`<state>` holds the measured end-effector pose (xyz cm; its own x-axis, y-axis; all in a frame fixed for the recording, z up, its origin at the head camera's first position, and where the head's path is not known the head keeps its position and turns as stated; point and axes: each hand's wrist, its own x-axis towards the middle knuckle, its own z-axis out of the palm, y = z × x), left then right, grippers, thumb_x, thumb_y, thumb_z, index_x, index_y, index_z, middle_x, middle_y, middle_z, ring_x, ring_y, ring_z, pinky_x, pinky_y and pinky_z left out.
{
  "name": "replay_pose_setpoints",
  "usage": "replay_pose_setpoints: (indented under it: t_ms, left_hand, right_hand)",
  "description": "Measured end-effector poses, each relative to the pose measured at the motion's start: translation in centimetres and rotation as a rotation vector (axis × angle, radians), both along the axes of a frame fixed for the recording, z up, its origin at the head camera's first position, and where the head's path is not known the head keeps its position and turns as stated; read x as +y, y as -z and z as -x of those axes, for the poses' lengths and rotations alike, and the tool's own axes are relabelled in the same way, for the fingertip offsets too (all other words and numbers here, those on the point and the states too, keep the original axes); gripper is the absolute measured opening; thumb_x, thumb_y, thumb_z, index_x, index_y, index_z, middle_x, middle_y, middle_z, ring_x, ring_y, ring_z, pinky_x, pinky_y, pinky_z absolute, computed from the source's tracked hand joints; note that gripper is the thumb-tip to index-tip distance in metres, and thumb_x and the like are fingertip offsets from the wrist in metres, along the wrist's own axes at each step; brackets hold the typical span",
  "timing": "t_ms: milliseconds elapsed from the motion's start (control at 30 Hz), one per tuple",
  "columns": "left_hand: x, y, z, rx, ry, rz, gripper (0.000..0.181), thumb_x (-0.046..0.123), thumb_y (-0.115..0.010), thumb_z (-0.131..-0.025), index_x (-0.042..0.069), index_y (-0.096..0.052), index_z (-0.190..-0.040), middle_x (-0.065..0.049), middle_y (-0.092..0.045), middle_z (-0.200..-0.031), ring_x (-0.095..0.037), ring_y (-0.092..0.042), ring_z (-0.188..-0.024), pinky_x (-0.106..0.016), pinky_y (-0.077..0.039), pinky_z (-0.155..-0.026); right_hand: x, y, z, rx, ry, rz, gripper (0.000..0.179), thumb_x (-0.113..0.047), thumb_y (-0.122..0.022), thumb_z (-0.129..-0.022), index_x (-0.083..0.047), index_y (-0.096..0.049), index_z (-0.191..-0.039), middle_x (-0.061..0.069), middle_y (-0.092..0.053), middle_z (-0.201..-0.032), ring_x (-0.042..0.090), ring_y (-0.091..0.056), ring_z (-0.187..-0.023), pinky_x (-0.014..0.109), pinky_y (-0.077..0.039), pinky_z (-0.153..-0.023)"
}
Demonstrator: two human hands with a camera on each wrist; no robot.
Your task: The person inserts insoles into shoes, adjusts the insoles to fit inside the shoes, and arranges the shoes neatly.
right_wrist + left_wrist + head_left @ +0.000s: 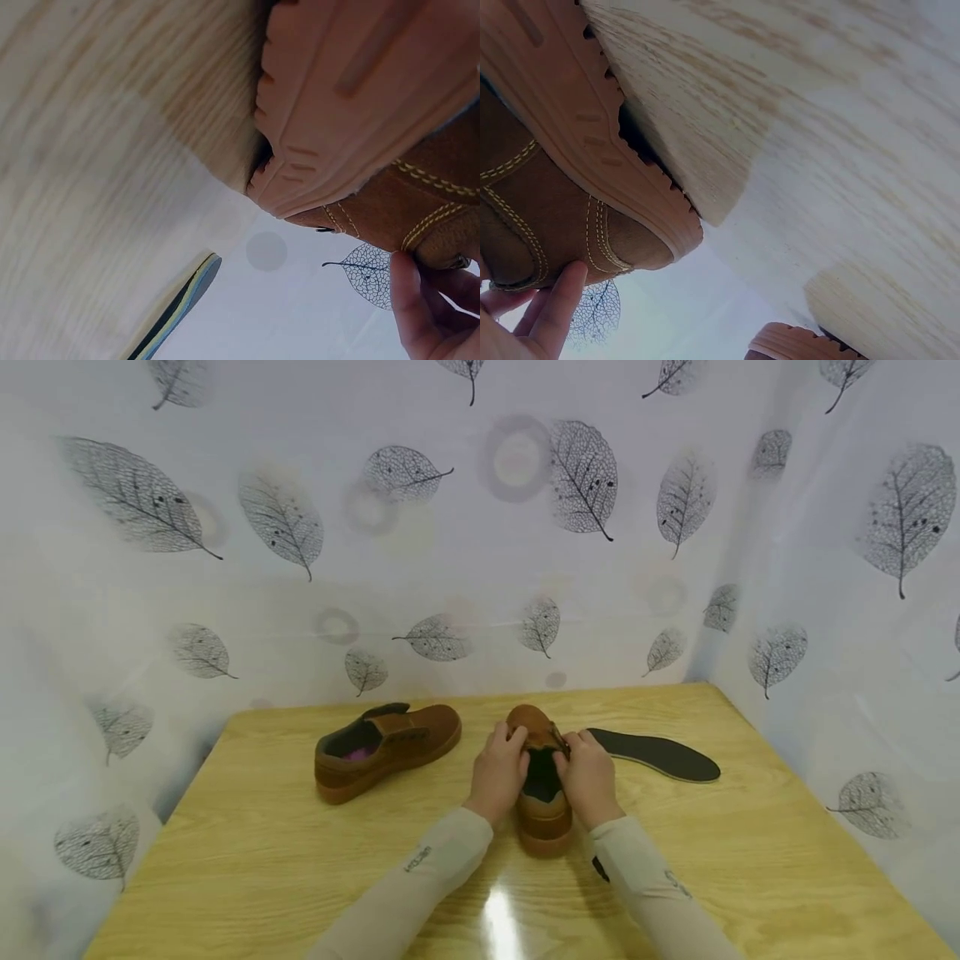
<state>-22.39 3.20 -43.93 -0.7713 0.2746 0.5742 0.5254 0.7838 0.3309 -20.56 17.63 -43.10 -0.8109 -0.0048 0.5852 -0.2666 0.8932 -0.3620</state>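
Note:
A brown leather shoe [545, 833] with a thick tan sole stands on the table, heel toward me and toe pointing away. My left hand [498, 770] pinches the left edge of its opening, thumb at the inside. On the opposite edge, my right hand [588, 777] pinches the upper in the same way, beside a raised dark flap. Between the hands the dark inside of the shoe shows. Yellow stitching runs along the upper [562, 217] in the left wrist view. The right wrist view shows the sole's side [330, 112] and my fingers on the upper.
The other brown shoe [405, 747] lies to the left, with its tongue raised and something purple inside. A black insole [667, 756] rests to the right of my right hand. Leaf-printed white cloth [450, 568] stands behind and beside the wooden table [300, 877].

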Motion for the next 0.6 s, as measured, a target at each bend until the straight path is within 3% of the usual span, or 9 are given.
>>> replay_pose_setpoints:
  t_ms: [167, 300, 500, 600]
  left_hand:
    - [-0.2, 0.1, -0.4, -0.047, -0.011, -0.017, 0.019, 0.013, -0.066, -0.091, 0.008, -0.056, -0.106, -0.007, -0.048, -0.093, -0.016, -0.05, -0.072, -0.024, -0.044, -0.049]
    - [-0.8, -0.4, -1.4, -0.158, -0.01, -0.013, 0.029, 0.022, -0.063, -0.094, 0.005, -0.056, -0.117, -0.01, -0.053, -0.105, -0.021, -0.056, -0.086, -0.026, -0.05, -0.056]
    - [-3.6, -1.5, -2.5, -0.348, 0.032, 0.009, 0.042, 0.029, -0.059, -0.096, 0.001, -0.053, -0.127, -0.013, -0.054, -0.114, -0.024, -0.055, -0.098, -0.03, -0.052, -0.066]
    - [-5.7, -2.4, -2.8, -0.402, 0.056, -0.015, 0.036, 0.024, -0.06, -0.096, 0.001, -0.056, -0.124, -0.014, -0.056, -0.111, -0.024, -0.056, -0.096, -0.033, -0.051, -0.07]
  right_hand:
    - [0.2, 0.0, -0.1, -0.025, -0.021, 0.028, 0.016, -0.003, -0.075, -0.08, 0.007, -0.067, -0.091, 0.016, -0.06, -0.082, 0.029, -0.061, -0.068, 0.041, -0.053, -0.059]
    - [0.5, -0.3, -0.6, -0.121, -0.033, 0.044, 0.02, -0.004, -0.073, -0.083, 0.009, -0.066, -0.096, 0.018, -0.061, -0.087, 0.031, -0.062, -0.074, 0.041, -0.054, -0.062]
    - [0.8, -3.1, -2.6, -0.348, -0.052, 0.022, 0.04, -0.012, -0.07, -0.087, 0.016, -0.059, -0.113, 0.025, -0.057, -0.099, 0.035, -0.059, -0.084, 0.044, -0.052, -0.071]
    - [0.5, -4.7, -3.7, -0.384, -0.069, 0.012, 0.044, -0.014, -0.069, -0.088, 0.015, -0.057, -0.119, 0.026, -0.055, -0.105, 0.037, -0.056, -0.092, 0.047, -0.051, -0.076]
